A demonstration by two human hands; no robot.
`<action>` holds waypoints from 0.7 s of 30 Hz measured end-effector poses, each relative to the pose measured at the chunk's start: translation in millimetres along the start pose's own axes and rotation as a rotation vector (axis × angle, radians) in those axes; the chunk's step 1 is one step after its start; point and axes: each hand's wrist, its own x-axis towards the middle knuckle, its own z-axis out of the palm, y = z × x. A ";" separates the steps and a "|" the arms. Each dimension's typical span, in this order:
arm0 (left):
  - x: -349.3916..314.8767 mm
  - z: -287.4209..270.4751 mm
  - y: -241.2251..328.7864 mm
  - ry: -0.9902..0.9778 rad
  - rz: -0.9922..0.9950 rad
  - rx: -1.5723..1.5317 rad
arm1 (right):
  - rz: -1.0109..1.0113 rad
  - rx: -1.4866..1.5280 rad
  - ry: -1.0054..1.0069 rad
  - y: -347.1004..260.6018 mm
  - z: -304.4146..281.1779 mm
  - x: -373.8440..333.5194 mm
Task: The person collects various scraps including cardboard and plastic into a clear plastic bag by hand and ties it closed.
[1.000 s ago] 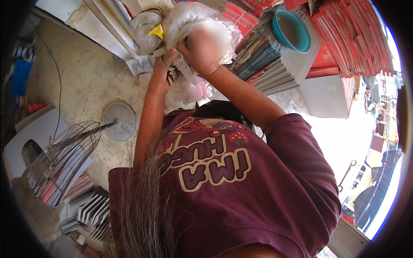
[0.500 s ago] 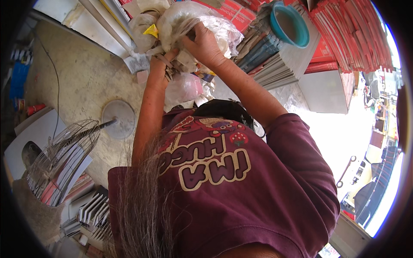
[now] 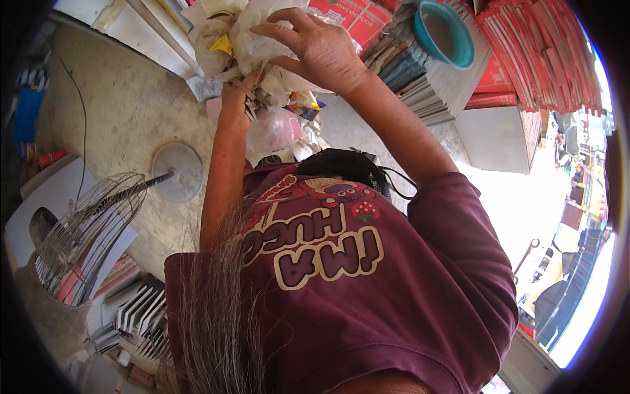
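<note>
A bulky bundle of crumpled, clear and whitish plastic bags (image 3: 252, 43) is at the top centre, with a small yellow piece (image 3: 223, 44) showing on its left side. My left hand (image 3: 243, 90) grips the bundle from below; its fingertips are partly hidden among the plastic. Brownish strips (image 3: 247, 104) hang about that wrist. Over the bundle's right side is my right hand (image 3: 325, 52), fingers spread and bent, with nothing visible held in it. More plastic, including a pinkish bag (image 3: 279, 129), hangs or lies below the left hand.
To the right are a teal basin (image 3: 471, 47), stacked grey sheets (image 3: 436, 92) and red cartons (image 3: 535, 56). A standing fan's wire guard (image 3: 98, 220) and round base (image 3: 178, 172) are at left. A black mesh-sided bag (image 3: 344, 164) lies against my shirt.
My right hand has let go of the plastic and moved right and upward, its fingers now spread. My left hand still grips the bundle, which has shifted slightly left.
</note>
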 end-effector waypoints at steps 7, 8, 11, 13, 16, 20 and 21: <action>-11.6 0.0 -3.0 -0.059 -0.026 0.114 | 0.114 0.164 -0.115 11.9 30.3 -19.4; -12.6 1.7 -4.3 -0.048 -0.023 0.079 | 0.148 0.197 -0.142 11.7 31.5 -20.1; -16.2 -0.4 -6.8 -0.053 -0.047 0.063 | 0.239 0.249 -0.173 9.0 33.8 -22.4; -16.8 -2.7 -8.9 -0.078 -0.070 0.074 | 0.272 0.223 -0.182 6.7 35.0 -22.9; -18.2 2.1 -13.5 -0.097 -0.082 0.059 | 0.282 0.136 -0.188 4.7 37.4 -23.8; -18.5 1.7 -20.3 -0.152 -0.096 0.078 | 0.296 0.044 -0.197 1.6 42.4 -25.9; -16.1 -4.0 -22.4 -0.192 -0.106 0.106 | 0.301 0.013 -0.208 0.1 42.9 -25.3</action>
